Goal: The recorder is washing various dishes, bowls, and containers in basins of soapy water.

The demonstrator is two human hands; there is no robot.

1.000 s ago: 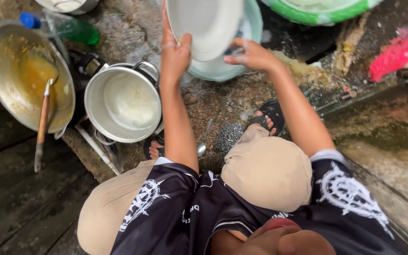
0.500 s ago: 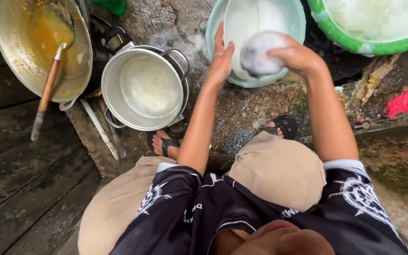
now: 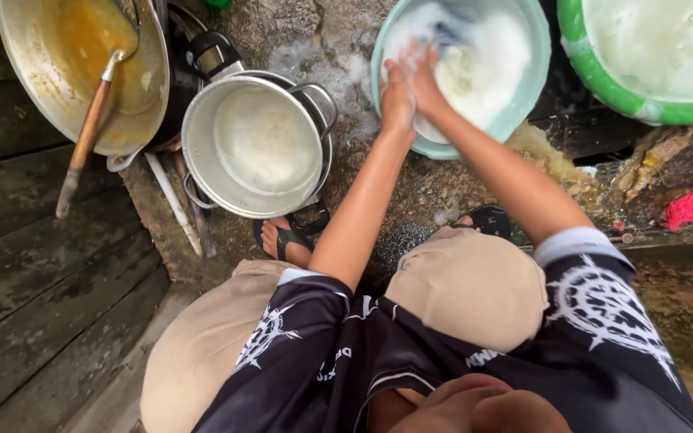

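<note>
**Two hands in one soapy basin**

One round, pale-green plastic basin [image 3: 523, 100] holds white suds; both arms reach forward into it; the left hand [image 3: 396, 96] and right hand [image 3: 425, 76] press together at its near rim, whether either grips anything I cannot tell; left of them sit one shiny steel pot [image 3: 254, 144] and one greasy wok [image 3: 50, 72] with one wooden-handled ladle [image 3: 82, 148]; right, one green tub [image 3: 603, 76].

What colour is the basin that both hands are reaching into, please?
The basin is pale teal, filled with white suds; the head view shows it.
</note>
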